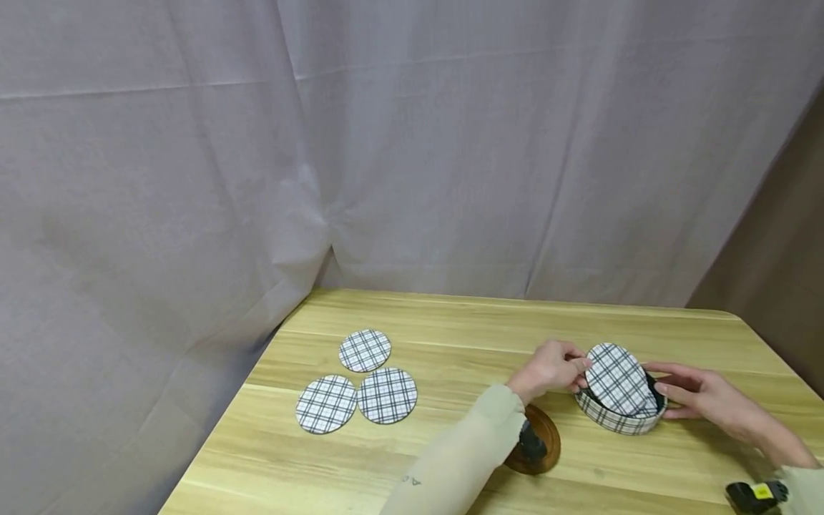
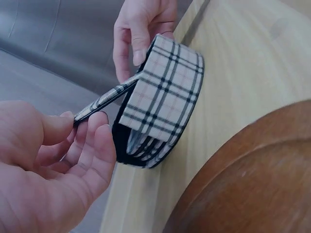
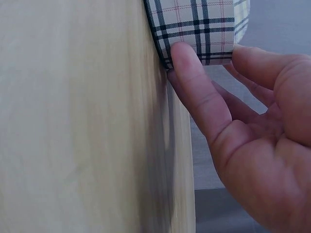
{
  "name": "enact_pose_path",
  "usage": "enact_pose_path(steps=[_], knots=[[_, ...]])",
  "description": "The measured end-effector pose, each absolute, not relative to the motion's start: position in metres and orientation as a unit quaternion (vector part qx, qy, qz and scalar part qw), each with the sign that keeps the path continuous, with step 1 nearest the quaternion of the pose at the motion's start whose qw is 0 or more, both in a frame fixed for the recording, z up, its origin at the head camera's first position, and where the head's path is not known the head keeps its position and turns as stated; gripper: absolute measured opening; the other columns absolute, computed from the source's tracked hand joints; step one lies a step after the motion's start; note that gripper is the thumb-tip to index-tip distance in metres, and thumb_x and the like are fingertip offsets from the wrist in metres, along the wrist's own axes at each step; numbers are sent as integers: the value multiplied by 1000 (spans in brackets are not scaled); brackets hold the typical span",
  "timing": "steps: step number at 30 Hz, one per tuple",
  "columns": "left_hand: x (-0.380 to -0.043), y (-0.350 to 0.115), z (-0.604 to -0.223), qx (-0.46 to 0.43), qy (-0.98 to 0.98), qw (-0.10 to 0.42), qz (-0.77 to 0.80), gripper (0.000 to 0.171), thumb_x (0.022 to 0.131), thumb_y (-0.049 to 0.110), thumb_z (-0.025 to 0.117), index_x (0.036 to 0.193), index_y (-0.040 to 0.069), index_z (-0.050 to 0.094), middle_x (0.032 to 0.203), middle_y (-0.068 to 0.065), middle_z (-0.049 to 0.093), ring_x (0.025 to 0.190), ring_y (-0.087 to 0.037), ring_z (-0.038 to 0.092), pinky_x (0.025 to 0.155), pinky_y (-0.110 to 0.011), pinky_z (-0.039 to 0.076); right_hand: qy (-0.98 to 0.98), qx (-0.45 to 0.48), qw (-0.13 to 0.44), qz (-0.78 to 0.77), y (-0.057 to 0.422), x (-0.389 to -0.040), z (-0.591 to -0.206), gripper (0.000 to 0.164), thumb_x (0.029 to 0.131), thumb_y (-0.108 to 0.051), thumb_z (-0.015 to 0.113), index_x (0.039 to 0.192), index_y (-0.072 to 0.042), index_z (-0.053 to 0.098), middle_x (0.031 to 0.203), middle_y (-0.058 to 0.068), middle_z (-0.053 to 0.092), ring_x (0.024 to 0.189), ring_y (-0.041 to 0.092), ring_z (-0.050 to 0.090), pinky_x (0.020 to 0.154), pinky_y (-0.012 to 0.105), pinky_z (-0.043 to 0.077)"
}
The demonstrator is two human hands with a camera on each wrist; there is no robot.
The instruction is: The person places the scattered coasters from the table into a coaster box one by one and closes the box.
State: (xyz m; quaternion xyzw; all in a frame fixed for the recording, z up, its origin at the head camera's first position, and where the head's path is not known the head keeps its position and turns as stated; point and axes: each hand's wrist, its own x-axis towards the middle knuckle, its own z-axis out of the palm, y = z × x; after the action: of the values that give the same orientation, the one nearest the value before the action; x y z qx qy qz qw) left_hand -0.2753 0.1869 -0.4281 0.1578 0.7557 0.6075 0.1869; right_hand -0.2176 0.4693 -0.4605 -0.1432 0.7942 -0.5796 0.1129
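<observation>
My left hand [image 1: 550, 368] pinches the near edge of a round plaid coaster [image 1: 616, 378] between thumb and fingers. The coaster is tilted, its far part leaning over the open top of a round plaid coaster holder [image 1: 618, 422]. Inside the holder, dark lining and part of another plaid coaster [image 1: 649, 406] show. My right hand [image 1: 714, 393] grips the holder's right side, thumb at the rim. In the right wrist view, a finger lies along the plaid wall [image 3: 204, 24]. The left wrist view shows the pinched coaster [image 2: 104, 99] edge-on, resting at the holder's rim.
Three matching coasters lie flat on the left of the wooden table: one behind [image 1: 365, 350], two in front [image 1: 325, 405] [image 1: 387, 395]. A round brown wooden piece [image 1: 548, 440] sits beneath my left forearm, close to the holder. Grey curtain [image 1: 450, 157] hangs behind the table.
</observation>
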Motion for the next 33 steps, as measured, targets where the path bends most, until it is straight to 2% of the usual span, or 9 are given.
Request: enact_pose_path(steps=[2,9,15,23,29,33], knots=[[-273,190,-430,151,753,193,611,8,94,10,65,91,3,69,63,-4,60,51,-10,57,63,-36,61,794,-145,118,-578,470,-217,-461,42,103,-5,47,143,-17,50,119,-29,60,100,6,67,78,39,60],[-270,193,-429,145,758,199,605,10,91,11,69,82,8,69,64,-3,64,51,-9,58,65,-36,61,784,-150,120,-590,469,-217,-460,42,103,-3,46,134,-30,55,117,-24,63,100,6,67,78,39,60],[-267,191,-428,138,775,184,589,16,88,12,73,73,10,68,62,-3,66,53,-14,64,57,-30,59,780,-152,124,-594,468,-217,-459,46,103,-2,43,132,-35,54,116,-23,64,99,6,67,77,38,60],[-268,184,-423,146,826,136,527,22,85,15,77,67,11,66,62,-2,69,51,-15,64,51,-25,56,781,-145,130,-593,467,-217,-458,44,103,-3,44,135,-31,55,116,-24,63,99,7,68,78,37,60],[-270,173,-416,182,830,127,512,20,88,15,74,71,12,65,70,0,71,59,-18,70,54,-25,57,775,-154,129,-600,467,-218,-460,46,103,-1,43,135,-31,55,117,-23,64,99,8,68,78,36,60],[-272,162,-411,215,851,109,466,19,89,21,73,73,17,64,71,5,71,61,-12,69,52,-18,53,779,-149,128,-595,468,-217,-460,45,103,-2,44,137,-29,54,117,-23,63,99,8,68,78,37,60]])
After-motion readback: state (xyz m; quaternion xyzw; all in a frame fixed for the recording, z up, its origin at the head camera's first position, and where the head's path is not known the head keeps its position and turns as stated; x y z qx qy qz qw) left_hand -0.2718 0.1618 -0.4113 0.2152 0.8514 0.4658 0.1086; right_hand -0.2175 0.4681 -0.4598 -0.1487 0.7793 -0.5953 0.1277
